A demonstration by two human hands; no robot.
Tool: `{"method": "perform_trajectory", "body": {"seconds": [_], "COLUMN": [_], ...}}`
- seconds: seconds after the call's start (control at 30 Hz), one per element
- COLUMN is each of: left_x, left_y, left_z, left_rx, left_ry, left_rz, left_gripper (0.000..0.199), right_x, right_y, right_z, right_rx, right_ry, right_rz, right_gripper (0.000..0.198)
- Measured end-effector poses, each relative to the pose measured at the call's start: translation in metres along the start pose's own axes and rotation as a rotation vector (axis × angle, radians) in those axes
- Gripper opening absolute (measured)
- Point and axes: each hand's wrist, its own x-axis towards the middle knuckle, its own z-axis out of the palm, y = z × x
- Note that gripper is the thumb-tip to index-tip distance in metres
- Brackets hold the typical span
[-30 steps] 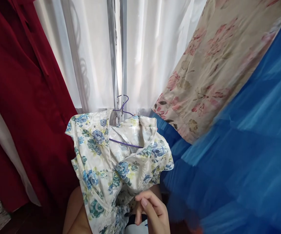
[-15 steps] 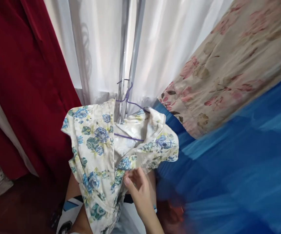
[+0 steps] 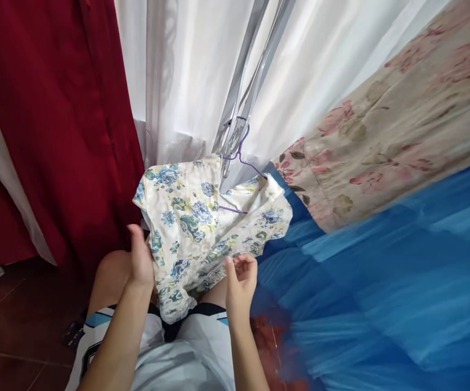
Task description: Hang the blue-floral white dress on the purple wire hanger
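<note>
A white blouse with blue and green flowers (image 3: 194,217) hangs on a thin purple hanger (image 3: 240,152), tilted in front of me above my knees. Its lower part looks bunched up. At the left edge of the blouse my left hand (image 3: 141,258) is open, its thumb sticking up and its fingers partly hidden behind the cloth. On the other side, my right hand (image 3: 241,277) has curled fingers and thumb closed at the lower right edge of the blouse. How much cloth lies in that grip is hidden.
Clear plastic strips (image 3: 245,81) hang behind the hanger, before a white curtain (image 3: 198,70). A dark red curtain (image 3: 68,119) hangs at left. Flowered beige cloth (image 3: 381,125) and blue gauzy fabric (image 3: 381,282) fill the right. Brown floor tiles (image 3: 7,331) show below.
My left hand has come into view at the blouse's left side. The lower part of the blouse is now gathered up. My right hand stays by its right edge; the view has shifted.
</note>
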Motion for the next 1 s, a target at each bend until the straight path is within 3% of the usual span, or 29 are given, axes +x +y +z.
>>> {"method": "perform_trajectory", "body": {"seconds": [0.07, 0.17, 0.3, 0.4, 0.63, 0.73, 0.83, 0.87, 0.9, 0.93, 1.0], "left_x": [-0.003, -0.006, -0.007, -0.006, -0.003, 0.001, -0.003, -0.008, -0.014, -0.021, -0.035], "left_y": [0.0, 0.001, 0.007, 0.011, 0.011, 0.013, 0.004, -0.002, -0.011, -0.021, -0.043], "left_z": [0.004, 0.011, 0.011, 0.005, 0.0, -0.005, -0.007, -0.005, -0.003, 0.0, 0.01], "left_rx": [-0.02, -0.022, 0.012, 0.014, 0.139, 0.26, 0.44, 0.496, 0.559, 0.626, 0.734], "left_ry": [-0.024, 0.04, 0.025, 0.033, 0.044, 0.12, 0.339, 0.351, 0.28, 0.132, -0.221], "left_rz": [-0.074, -0.097, -0.056, -0.052, -0.044, 0.137, 0.513, 0.614, 0.666, 0.66, 0.522], "left_gripper": [0.055, 0.057, 0.051, 0.05, 0.039, 0.039, 0.042, 0.04, 0.035, 0.029, 0.023], "right_x": [-0.004, -0.001, 0.013, 0.022, 0.027, 0.023, 0.019, 0.017, 0.017, 0.016, 0.016], "right_y": [-0.001, 0.009, 0.031, 0.038, 0.03, 0.026, 0.025, 0.025, 0.024, 0.023, 0.02], "right_z": [0.007, 0.025, 0.044, 0.05, 0.046, 0.032, 0.019, 0.015, 0.012, 0.01, 0.007], "right_rx": [-0.058, -0.062, 0.061, 0.037, 0.043, 0.091, 0.133, 0.138, 0.138, 0.134, 0.125], "right_ry": [-0.108, -0.348, -0.419, -0.493, -0.527, -0.535, -0.497, -0.487, -0.483, -0.483, -0.487], "right_rz": [-0.008, 0.106, 0.226, 0.197, 0.124, 0.203, 0.268, 0.273, 0.271, 0.262, 0.236], "right_gripper": [0.028, 0.035, 0.031, 0.022, 0.027, 0.033, 0.034, 0.033, 0.033, 0.032, 0.03]}}
